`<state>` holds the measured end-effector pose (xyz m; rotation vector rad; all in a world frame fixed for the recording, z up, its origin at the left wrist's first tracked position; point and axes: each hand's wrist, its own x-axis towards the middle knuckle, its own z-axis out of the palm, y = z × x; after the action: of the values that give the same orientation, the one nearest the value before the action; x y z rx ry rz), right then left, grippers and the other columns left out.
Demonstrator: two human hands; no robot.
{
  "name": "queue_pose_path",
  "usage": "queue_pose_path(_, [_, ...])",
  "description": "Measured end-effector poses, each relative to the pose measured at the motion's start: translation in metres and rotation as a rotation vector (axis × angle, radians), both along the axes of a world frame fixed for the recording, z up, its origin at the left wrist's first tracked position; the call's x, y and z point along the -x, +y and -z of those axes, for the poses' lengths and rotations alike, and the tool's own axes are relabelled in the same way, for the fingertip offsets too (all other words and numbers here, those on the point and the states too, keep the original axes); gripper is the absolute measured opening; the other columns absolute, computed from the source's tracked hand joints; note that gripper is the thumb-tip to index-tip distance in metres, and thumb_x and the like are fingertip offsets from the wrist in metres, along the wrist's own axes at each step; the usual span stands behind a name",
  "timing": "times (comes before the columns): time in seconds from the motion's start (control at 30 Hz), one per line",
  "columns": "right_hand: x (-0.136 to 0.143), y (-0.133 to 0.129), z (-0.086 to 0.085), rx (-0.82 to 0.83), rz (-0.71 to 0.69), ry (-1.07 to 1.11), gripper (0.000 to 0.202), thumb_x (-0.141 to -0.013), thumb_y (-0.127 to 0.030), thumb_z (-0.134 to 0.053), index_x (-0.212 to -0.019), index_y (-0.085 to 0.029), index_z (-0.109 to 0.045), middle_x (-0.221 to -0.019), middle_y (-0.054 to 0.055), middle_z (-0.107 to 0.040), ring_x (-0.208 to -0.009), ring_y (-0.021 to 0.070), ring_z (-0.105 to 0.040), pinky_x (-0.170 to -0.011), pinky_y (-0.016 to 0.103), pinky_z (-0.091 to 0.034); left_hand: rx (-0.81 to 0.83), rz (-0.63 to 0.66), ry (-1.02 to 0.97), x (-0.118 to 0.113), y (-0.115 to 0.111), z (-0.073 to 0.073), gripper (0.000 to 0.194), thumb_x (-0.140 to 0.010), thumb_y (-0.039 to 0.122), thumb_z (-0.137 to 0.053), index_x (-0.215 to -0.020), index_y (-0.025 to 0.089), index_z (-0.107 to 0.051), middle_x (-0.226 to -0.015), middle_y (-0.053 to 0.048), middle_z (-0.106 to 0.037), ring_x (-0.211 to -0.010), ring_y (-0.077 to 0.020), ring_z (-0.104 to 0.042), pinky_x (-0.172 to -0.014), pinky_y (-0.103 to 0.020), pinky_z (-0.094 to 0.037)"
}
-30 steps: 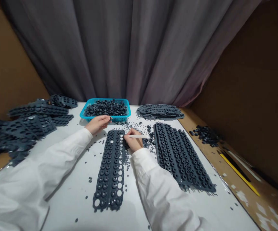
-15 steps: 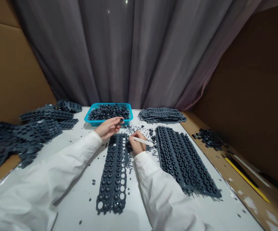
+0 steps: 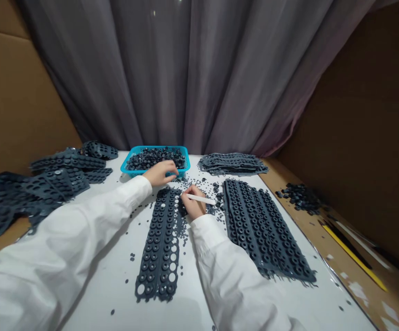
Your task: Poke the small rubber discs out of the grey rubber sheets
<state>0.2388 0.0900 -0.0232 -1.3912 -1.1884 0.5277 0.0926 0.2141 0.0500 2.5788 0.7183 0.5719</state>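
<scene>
My left hand (image 3: 161, 173) hangs at the front rim of a blue basket (image 3: 125, 170) heaped with small black rubber pieces (image 3: 151, 157). Its fingers are apart and no piece shows between them. A white pen-like stick (image 3: 201, 199) lies in the closed grip of my right hand (image 3: 194, 204), pointing right. That hand rests by the upper right edge of a dark rubber strip (image 3: 160, 243) covered in rows of round ring-like studs. Empty round holes, showing white, run down the strip's right edge, with single ones at the lower left and near the top.
Tiny black discs (image 3: 183, 230) are scattered over the white tabletop (image 3: 106, 276). A stack of studded sheets (image 3: 265, 225) lies at right, flatter sheets (image 3: 232, 164) behind it. More sheets (image 3: 48, 188) pile up at left. Beyond the right edge are loose black pieces (image 3: 298, 197) and a yellow tool (image 3: 354, 255).
My left hand has moved back to the basket's front edge, and the small black piece between its fingertips is no longer seen. My right hand keeps the stick, nearly in place.
</scene>
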Motion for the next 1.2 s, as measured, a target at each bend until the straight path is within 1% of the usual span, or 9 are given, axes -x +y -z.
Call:
queue_pose_path(0.07, [0.001, 0.001, 0.0, 0.017, -0.026, -0.009, 0.009, -0.066, -0.024, -0.053, -0.058, -0.02, -0.05, -0.049, -0.006, -0.051, -0.048, 0.0119, -0.047, -0.05, 0.022, -0.035, -0.032, 0.099, 0.128, 0.007, -0.009, 0.007, 0.013, -0.074, 0.022, -0.061, -0.082, 0.016, -0.069, -0.083, -0.006, -0.064, -0.077, -0.0168, -0.06, -0.078, -0.028, -0.046])
queue_pose_path(0.1, [0.001, 0.002, 0.0, 0.024, -0.035, -0.014, 0.009, -0.066, -0.024, -0.053, -0.059, -0.02, -0.051, -0.05, -0.006, -0.052, -0.049, 0.0122, -0.048, -0.051, 0.022, -0.036, -0.048, 0.13, 0.179, 0.009, -0.011, 0.01, 0.012, -0.073, 0.021, -0.061, -0.081, 0.015, -0.069, -0.079, -0.005, -0.064, -0.071, -0.0154, -0.059, -0.073, -0.026, -0.047])
queue_pose_path(0.2, [0.002, 0.005, -0.002, 0.037, -0.052, -0.034, 0.009, -0.067, -0.025, -0.052, -0.06, -0.02, -0.052, -0.052, -0.005, -0.055, -0.052, 0.013, -0.051, -0.053, 0.022, -0.038, -0.095, 0.168, 0.284, 0.008, -0.011, 0.018, 0.016, -0.074, 0.02, -0.06, -0.086, 0.013, -0.069, -0.078, -0.006, -0.065, -0.066, -0.0147, -0.058, -0.065, -0.024, -0.045])
queue_pose_path(0.33, [0.004, 0.007, -0.003, 0.038, -0.065, -0.071, 0.009, -0.067, -0.025, -0.052, -0.059, -0.021, -0.051, -0.052, -0.005, -0.055, -0.054, 0.0134, -0.051, -0.054, 0.022, -0.038, -0.119, 0.208, 0.382, 0.001, -0.007, 0.023, 0.015, -0.071, 0.016, -0.062, -0.083, 0.012, -0.07, -0.073, -0.005, -0.066, -0.061, -0.0138, -0.058, -0.06, -0.022, -0.043])
queue_pose_path(0.5, [0.005, 0.008, -0.002, 0.036, -0.045, -0.106, 0.011, -0.067, -0.024, -0.052, -0.058, -0.02, -0.05, -0.053, -0.004, -0.055, -0.054, 0.0132, -0.051, -0.055, 0.023, -0.037, -0.125, 0.227, 0.443, -0.004, -0.004, 0.023, 0.022, -0.066, 0.007, -0.058, -0.083, 0.015, -0.071, -0.072, -0.002, -0.067, -0.061, -0.0125, -0.058, -0.06, -0.02, -0.043])
queue_pose_path(0.67, [0.006, 0.008, -0.001, 0.028, -0.045, -0.142, 0.011, -0.068, -0.023, -0.051, -0.058, -0.02, -0.05, -0.053, -0.004, -0.054, -0.053, 0.0127, -0.05, -0.055, 0.022, -0.036, -0.137, 0.248, 0.485, -0.006, 0.002, 0.024, 0.018, -0.066, 0.012, -0.063, -0.082, 0.015, -0.07, -0.069, -0.002, -0.066, -0.059, -0.0126, -0.057, -0.056, -0.02, -0.04])
queue_pose_path(0.83, [0.007, 0.009, 0.001, 0.024, -0.031, -0.175, 0.01, -0.066, -0.021, -0.051, -0.056, -0.02, -0.049, -0.051, -0.005, -0.052, -0.052, 0.0121, -0.048, -0.055, 0.023, -0.035, -0.171, 0.294, 0.499, -0.008, 0.004, 0.024, 0.009, -0.069, 0.014, -0.065, -0.076, 0.016, -0.069, -0.069, -0.002, -0.065, -0.064, -0.014, -0.057, -0.062, -0.021, -0.04])
queue_pose_path(1.0, [0.008, 0.008, 0.0, 0.032, -0.017, -0.179, 0.01, -0.066, -0.021, -0.05, -0.056, -0.02, -0.047, -0.051, -0.004, -0.052, -0.051, 0.0123, -0.048, -0.054, 0.023, -0.034, -0.203, 0.288, 0.477, -0.008, 0.0, 0.03, 0.008, -0.07, 0.011, -0.064, -0.072, 0.018, -0.066, -0.076, -0.001, -0.065, -0.071, -0.015, -0.059, -0.065, -0.022, -0.04])
queue_pose_path(1.2, [0.008, 0.007, -0.002, 0.05, -0.005, -0.176, 0.01, -0.065, -0.021, -0.05, -0.055, -0.021, -0.046, -0.05, -0.005, -0.05, -0.051, 0.0121, -0.047, -0.052, 0.023, -0.034, -0.213, 0.243, 0.387, -0.002, -0.004, 0.037, 0.012, -0.08, 0.015, -0.056, -0.071, 0.018, -0.063, -0.078, -0.003, -0.065, -0.079, -0.0166, -0.061, -0.072, -0.023, -0.042])
